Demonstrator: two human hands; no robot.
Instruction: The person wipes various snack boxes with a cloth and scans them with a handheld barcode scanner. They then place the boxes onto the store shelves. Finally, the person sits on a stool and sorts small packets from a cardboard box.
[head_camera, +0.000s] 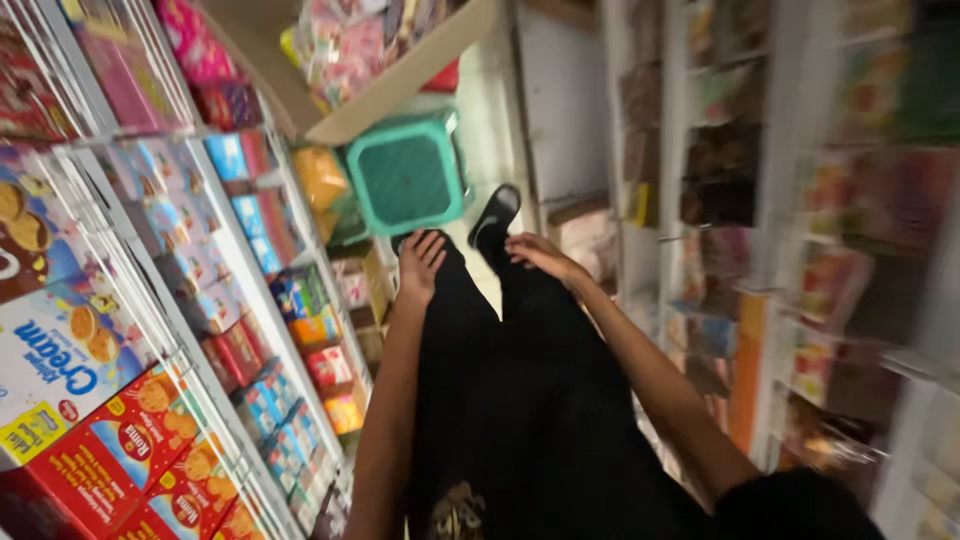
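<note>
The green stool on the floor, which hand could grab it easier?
Probably the left. The left hand rests on the knee just below the green stool, empty and open. The right hand sits on the other knee, further to the side, near the black shoe.

A narrow shop aisle is running ahead between two walls of shelving. White wire shelves (215, 290) are lining one side, carrying bright boxes (150, 440); blurred shelves (790, 230) are filling the other. A pale tiled floor (490, 130) is showing between them, with a teal plastic stool (407, 172) standing beside a cardboard carton (400, 85).
</note>
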